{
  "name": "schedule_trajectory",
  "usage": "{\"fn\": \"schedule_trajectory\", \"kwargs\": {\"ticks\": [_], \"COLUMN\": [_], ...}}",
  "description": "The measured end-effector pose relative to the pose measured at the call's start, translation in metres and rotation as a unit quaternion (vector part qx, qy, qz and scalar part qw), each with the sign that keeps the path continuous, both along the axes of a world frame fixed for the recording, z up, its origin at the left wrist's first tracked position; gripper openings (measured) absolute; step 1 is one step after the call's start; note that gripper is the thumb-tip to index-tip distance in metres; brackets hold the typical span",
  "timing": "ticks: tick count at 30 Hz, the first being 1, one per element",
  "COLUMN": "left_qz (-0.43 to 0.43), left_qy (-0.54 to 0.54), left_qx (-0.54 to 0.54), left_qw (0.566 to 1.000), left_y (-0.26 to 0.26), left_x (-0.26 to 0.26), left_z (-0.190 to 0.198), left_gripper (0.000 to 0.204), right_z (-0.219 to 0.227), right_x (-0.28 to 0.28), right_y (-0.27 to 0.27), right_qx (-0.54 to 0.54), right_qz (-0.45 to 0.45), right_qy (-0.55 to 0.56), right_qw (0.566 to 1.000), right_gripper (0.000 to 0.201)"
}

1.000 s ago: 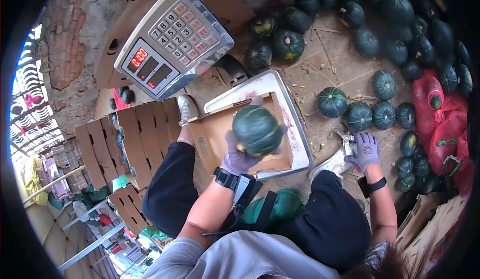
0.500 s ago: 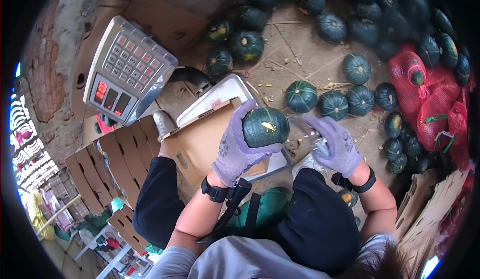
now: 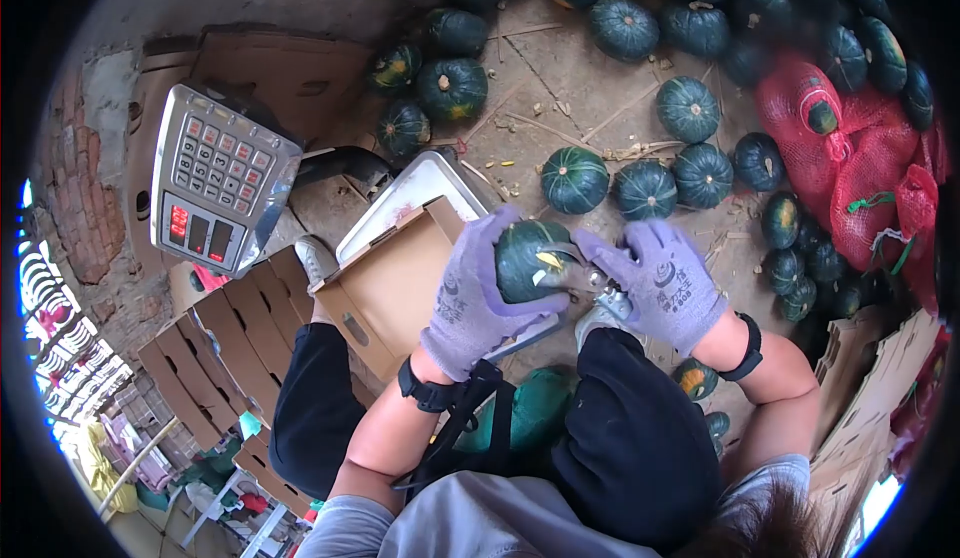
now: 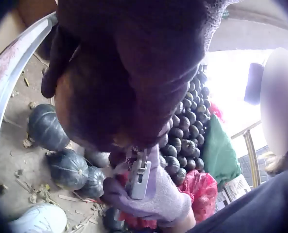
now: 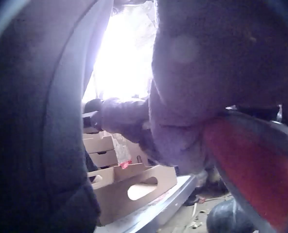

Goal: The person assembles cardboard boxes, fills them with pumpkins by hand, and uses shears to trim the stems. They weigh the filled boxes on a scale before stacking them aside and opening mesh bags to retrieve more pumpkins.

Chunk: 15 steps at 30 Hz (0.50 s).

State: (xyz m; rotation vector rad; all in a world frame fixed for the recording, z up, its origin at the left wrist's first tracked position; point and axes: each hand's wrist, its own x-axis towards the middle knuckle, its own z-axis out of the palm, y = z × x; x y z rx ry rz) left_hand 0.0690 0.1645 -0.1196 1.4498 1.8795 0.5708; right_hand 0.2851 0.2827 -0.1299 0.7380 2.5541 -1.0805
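A: What is sitting at the middle of things?

B: A dark green squash (image 3: 530,258), held up in front of the person's knees, just past the near edge of the box (image 3: 395,288). A yellow patch is showing on its top.

A: Who is holding it?

B: The left hand (image 3: 470,303), in a purple glove, is cupping it from below and the side, fingers (image 3: 500,226) curling round it, so it is grasping the squash firmly.

A: And the other hand?

B: The right hand (image 3: 660,283), also gloved, is clenching a metal cutter (image 3: 595,283). The cutter's tip is meeting the squash at its top, by the yellow patch. In the left wrist view the cutter (image 4: 140,177) is showing grey in that glove (image 4: 153,199), under the squash (image 4: 114,73).

A: What is lying under the box?

B: A metal tray (image 3: 400,198), with the box sitting open on it. The tray's rim (image 5: 153,204) is running under the box (image 5: 134,187) in the right wrist view too.

A: And further out?

B: A scale display (image 3: 220,183) with a keypad and red digits is standing to the left, above a stack of flat cartons (image 3: 235,328). Loose squashes (image 3: 640,183) are lying across the dirt floor (image 3: 560,88) beyond, near the hands, and red net bags (image 3: 860,178) are holding more of them at the right. A white shoe (image 3: 315,253) is showing beside the box.
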Motion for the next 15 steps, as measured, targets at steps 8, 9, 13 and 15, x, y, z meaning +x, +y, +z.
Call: {"fn": "schedule_trajectory", "kwargs": {"ticks": [8,9,13,15], "left_qz": [0.084,0.085,0.041,0.023], "left_qy": [-0.100,-0.094,-0.018,0.018], "left_qx": [-0.058,-0.054,-0.021,0.005], "left_qw": [0.990,0.990,0.999,1.000], "left_y": [-0.002,-0.003,0.000,0.002], "left_x": [0.000,-0.002,0.000,0.004], "left_z": [-0.002,-0.004,-0.004,-0.005], "left_gripper": [0.095,0.094,0.095,0.096], "right_z": [-0.041,-0.035,-0.026,-0.025], "right_x": [0.010,0.010,0.009,0.009], "right_y": [-0.012,-0.009,-0.009,-0.008], "right_qx": [-0.120,-0.058,0.095,0.113], "right_qz": [-0.143,-0.112,-0.049,-0.046], "right_qy": [0.234,0.224,0.175,0.156], "right_qw": [0.954,0.966,0.979,0.980], "right_gripper": [0.085,0.085,0.079,0.076]}}
